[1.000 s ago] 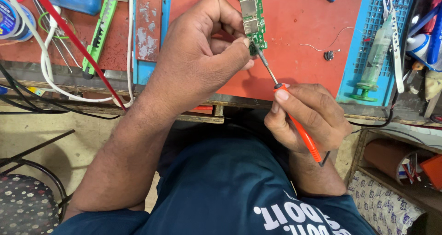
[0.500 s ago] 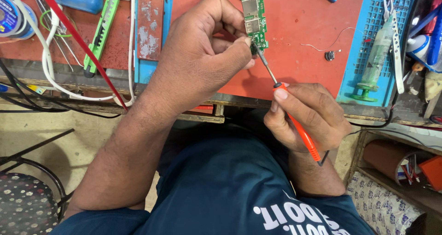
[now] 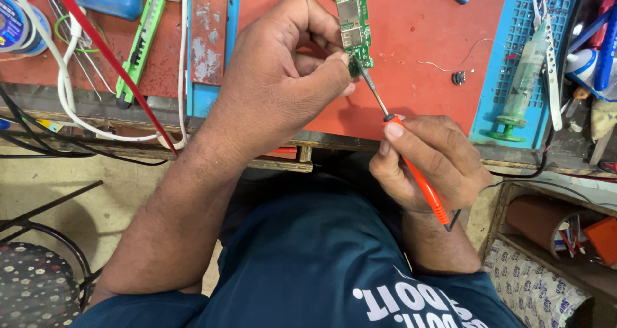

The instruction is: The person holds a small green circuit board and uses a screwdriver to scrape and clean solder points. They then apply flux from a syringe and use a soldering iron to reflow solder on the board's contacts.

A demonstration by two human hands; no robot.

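Head camera looks steeply down (close) at workbench [image 3: 424, 26].

The left hand [image 3: 283, 77] is hiding the green circuit board's [image 3: 351, 19] near corner; the picture's far edge is cutting off its far end.

Round blue-labelled spool [image 3: 13, 26], bench's far-left edge

Electronics repair workshop: circuit board [image 3: 352, 20], cluttered workbench [image 3: 437, 38]
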